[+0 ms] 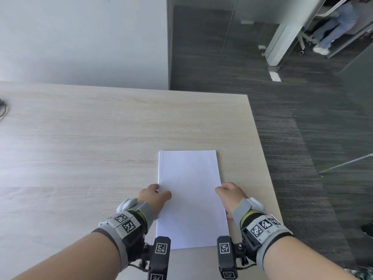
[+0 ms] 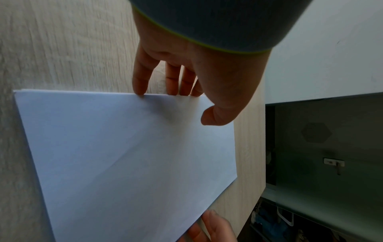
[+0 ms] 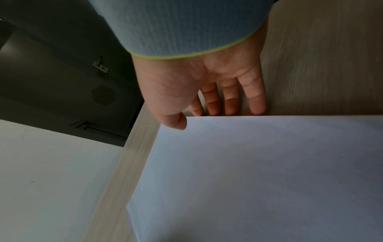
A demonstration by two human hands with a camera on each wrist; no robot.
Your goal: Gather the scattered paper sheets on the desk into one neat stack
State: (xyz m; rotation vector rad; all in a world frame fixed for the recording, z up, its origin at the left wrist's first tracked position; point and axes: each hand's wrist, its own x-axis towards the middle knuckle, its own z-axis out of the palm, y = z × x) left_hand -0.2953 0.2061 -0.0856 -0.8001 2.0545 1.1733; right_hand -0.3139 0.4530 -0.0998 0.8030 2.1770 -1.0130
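One stack of white paper sheets (image 1: 189, 199) lies flat on the pale wooden desk (image 1: 90, 134), near its front right corner. My left hand (image 1: 159, 191) is at the stack's left edge and my right hand (image 1: 223, 188) at its right edge. The left wrist view shows the left hand (image 2: 186, 103) with straight fingertips (image 2: 140, 91) against the edge of the stack (image 2: 124, 155), thumb over the top sheet. The right hand (image 3: 203, 117) mirrors it: straight fingers (image 3: 257, 106) meet the edge of the stack (image 3: 259, 172) and the thumb tip lies over its corner. The sheet edges look aligned.
The desk's right edge (image 1: 262, 150) runs close beside the stack, with dark carpet (image 1: 302, 122) below it. A dark cable (image 1: 2, 110) lies at the desk's far left. A white wall (image 1: 80, 37) stands behind. A seated person (image 1: 333, 27) is far off.
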